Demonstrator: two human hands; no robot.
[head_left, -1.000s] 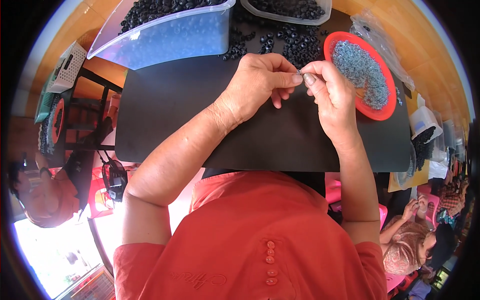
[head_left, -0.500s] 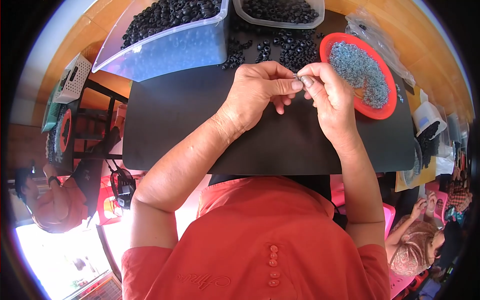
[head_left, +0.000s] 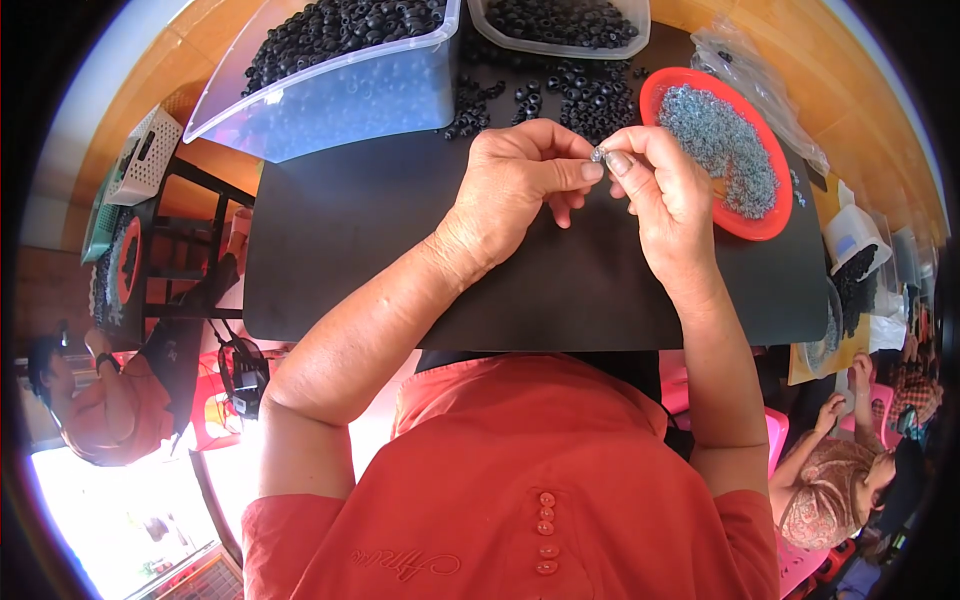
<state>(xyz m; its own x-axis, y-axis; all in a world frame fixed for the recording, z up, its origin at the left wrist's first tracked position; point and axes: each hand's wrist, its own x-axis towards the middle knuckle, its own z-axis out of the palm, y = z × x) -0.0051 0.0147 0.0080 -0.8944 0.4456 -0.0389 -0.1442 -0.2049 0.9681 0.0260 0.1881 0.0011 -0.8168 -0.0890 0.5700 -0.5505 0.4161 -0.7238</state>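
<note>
My left hand point(head_left: 513, 182) and my right hand point(head_left: 668, 197) meet above the black table, fingertips almost touching. Between them is a small shiny silvery piece point(head_left: 598, 154), pinched by thumb and forefinger from both sides; its exact shape is too small to tell. To the right of my right hand lies a red round tray point(head_left: 784, 180) heaped with small silvery coiled-looking pieces point(head_left: 715, 135). Loose black ring-shaped pieces point(head_left: 590, 100) lie on the table just beyond my fingers.
A large clear bin point(head_left: 350, 105) of black pieces stands at the far left, with a smaller clear tub point(head_left: 570, 48) beside it. A clear plastic bag point(head_left: 755, 85) lies behind the red tray. Other people sit at both sides.
My right hand has shifted slightly right, and the shiny piece shows more between the fingertips. My left hand stays nearly still. The person at right has raised a hand.
</note>
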